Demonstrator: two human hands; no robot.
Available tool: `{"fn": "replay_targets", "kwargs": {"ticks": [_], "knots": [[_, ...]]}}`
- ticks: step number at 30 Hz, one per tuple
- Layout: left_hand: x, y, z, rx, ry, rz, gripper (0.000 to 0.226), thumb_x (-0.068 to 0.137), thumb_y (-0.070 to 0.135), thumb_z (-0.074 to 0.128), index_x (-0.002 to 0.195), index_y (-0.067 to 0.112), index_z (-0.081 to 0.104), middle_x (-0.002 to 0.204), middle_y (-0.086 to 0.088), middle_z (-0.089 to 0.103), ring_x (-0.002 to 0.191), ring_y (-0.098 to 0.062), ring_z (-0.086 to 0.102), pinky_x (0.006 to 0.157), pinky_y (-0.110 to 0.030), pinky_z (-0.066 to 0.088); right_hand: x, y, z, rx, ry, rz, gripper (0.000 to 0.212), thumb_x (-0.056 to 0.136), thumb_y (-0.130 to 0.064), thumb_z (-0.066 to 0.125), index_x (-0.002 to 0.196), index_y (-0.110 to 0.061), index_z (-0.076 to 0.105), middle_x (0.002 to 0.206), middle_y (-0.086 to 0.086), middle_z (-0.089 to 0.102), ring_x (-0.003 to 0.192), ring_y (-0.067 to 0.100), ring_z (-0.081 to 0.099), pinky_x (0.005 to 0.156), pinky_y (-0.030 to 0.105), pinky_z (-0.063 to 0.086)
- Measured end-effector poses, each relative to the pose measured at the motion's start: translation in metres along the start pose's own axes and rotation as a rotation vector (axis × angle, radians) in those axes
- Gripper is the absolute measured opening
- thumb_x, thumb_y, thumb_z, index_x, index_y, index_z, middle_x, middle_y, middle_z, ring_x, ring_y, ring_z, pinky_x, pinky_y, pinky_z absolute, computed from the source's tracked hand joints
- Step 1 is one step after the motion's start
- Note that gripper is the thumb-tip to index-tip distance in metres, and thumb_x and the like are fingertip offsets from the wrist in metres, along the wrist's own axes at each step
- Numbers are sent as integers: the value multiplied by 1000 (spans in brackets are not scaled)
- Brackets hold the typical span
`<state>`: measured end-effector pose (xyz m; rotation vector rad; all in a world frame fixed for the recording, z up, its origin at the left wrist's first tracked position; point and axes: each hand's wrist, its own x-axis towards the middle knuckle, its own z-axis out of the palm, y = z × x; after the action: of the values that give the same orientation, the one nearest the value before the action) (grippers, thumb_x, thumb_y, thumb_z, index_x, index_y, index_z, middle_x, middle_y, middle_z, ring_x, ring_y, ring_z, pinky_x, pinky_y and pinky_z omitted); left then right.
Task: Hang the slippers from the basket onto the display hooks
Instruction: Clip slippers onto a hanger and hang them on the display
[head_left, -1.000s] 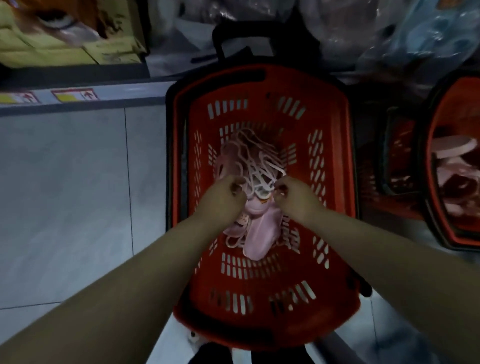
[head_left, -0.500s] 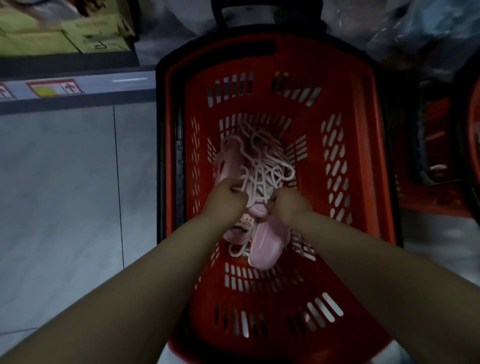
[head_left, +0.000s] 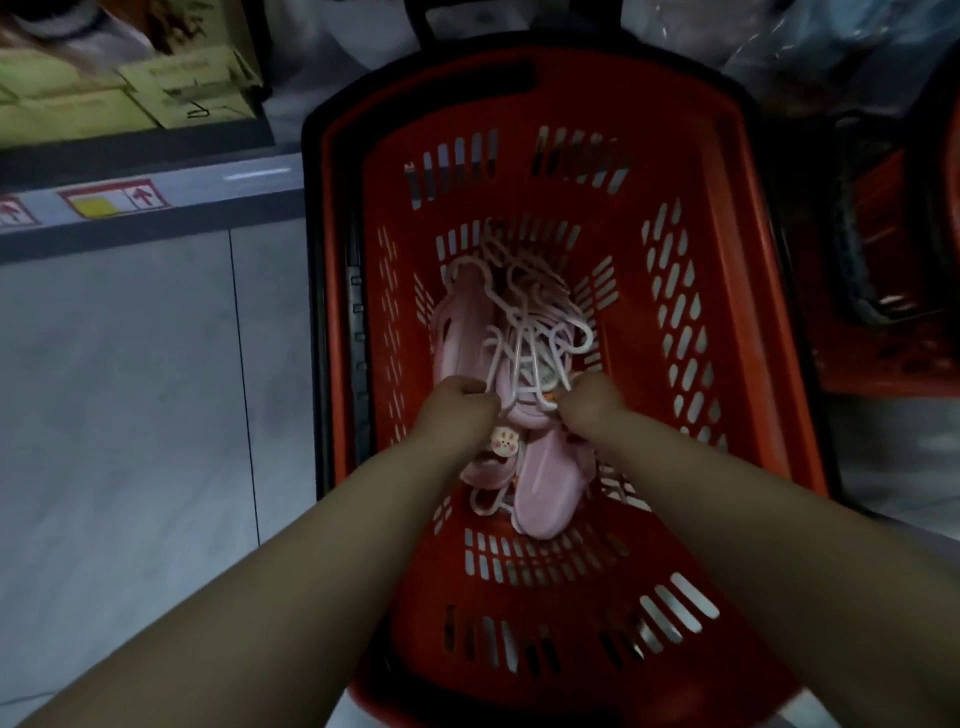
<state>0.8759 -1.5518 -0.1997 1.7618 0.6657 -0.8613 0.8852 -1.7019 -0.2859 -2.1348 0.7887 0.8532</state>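
Observation:
A red plastic basket (head_left: 737, 270) stands on the floor below me. Inside it lie pink slippers (head_left: 548, 488), one with a small bunny charm, under a tangle of white plastic hangers (head_left: 524, 332). Both my hands reach down into the basket side by side. My left hand (head_left: 460, 410) pinches hanger wires at the tangle's near edge. My right hand (head_left: 592, 405) grips hanger wires just to the right of it. Another pink slipper (head_left: 457, 332) lies further back beneath the hangers. No display hooks are in view.
A second red basket (head_left: 893, 291) sits to the right, partly cut off. Grey floor tiles (head_left: 130, 389) spread to the left. A low shelf edge with price labels (head_left: 111, 200) and cardboard boxes (head_left: 156, 88) runs along the upper left. Plastic-wrapped goods lie behind the basket.
The camera has moved closer over the basket, which now fills more of the view. Both hands keep their hold on the hangers, drawn a little nearer together.

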Motion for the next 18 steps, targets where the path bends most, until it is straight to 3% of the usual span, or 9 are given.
{"fn": "replay_targets", "kwargs": {"ticks": [2, 4, 7, 9, 11, 13, 15, 18], "knots": [[-11, 1, 3, -107, 47, -35, 18, 92, 8, 46, 104, 11, 59, 90, -10, 58, 67, -11, 59, 51, -19, 41, -23, -6, -15, 238, -110, 94, 9, 94, -10, 47, 92, -8, 56, 68, 16, 57, 53, 24, 55, 44, 24, 45], [-25, 3, 6, -247, 39, -112, 19, 91, 15, 49, 101, 13, 65, 83, -6, 58, 70, -14, 56, 54, -22, 39, -53, -13, -31, 392, -218, 165, 14, 95, -11, 43, 84, -17, 50, 56, 4, 43, 42, 12, 35, 35, 14, 33], [-48, 9, 9, -384, -121, -156, 21, 78, 39, 63, 80, 22, 76, 80, 0, 66, 83, -18, 58, 65, -28, 43, -102, -16, -53, 435, -326, 173, 21, 95, -11, 40, 78, -18, 49, 60, 0, 37, 48, 11, 31, 44, 22, 42], [-59, 15, 8, -545, -193, -162, 44, 89, 56, 48, 99, 19, 70, 87, -1, 72, 88, -20, 64, 70, -33, 50, -125, -11, -65, 282, -288, 89, 27, 95, -9, 40, 70, -18, 47, 63, 0, 41, 54, 13, 39, 59, 29, 44], [-69, 23, 5, -681, -238, -178, 58, 93, 60, 32, 106, 15, 66, 99, -9, 72, 94, -24, 67, 79, -38, 53, -144, -6, -74, 18, -215, -57, 29, 96, -12, 39, 68, -19, 48, 70, -2, 47, 64, 14, 45, 66, 27, 40], [-81, 29, 4, -564, -247, -126, 47, 95, 52, 39, 104, 15, 67, 103, -10, 72, 96, -26, 67, 76, -36, 54, -162, -2, -78, -94, -137, -174, 26, 97, -14, 38, 78, -9, 55, 79, 6, 56, 77, 20, 51, 66, 28, 35], [-93, 27, 3, -367, -219, -51, 25, 97, 33, 49, 101, 16, 67, 101, -6, 73, 94, -25, 68, 64, -30, 53, -175, 0, -77, -104, -57, -284, 26, 96, -12, 40, 88, 2, 60, 87, 15, 61, 84, 26, 55, 70, 32, 35], [-102, 19, -5, -328, -164, -34, 15, 96, 21, 53, 94, 18, 67, 97, -6, 73, 91, -22, 69, 69, -35, 55, -180, 2, -70, 62, -62, -261, 22, 96, -11, 44, 88, -3, 62, 71, -1, 56, 64, 6, 51, 61, 19, 38]]}}
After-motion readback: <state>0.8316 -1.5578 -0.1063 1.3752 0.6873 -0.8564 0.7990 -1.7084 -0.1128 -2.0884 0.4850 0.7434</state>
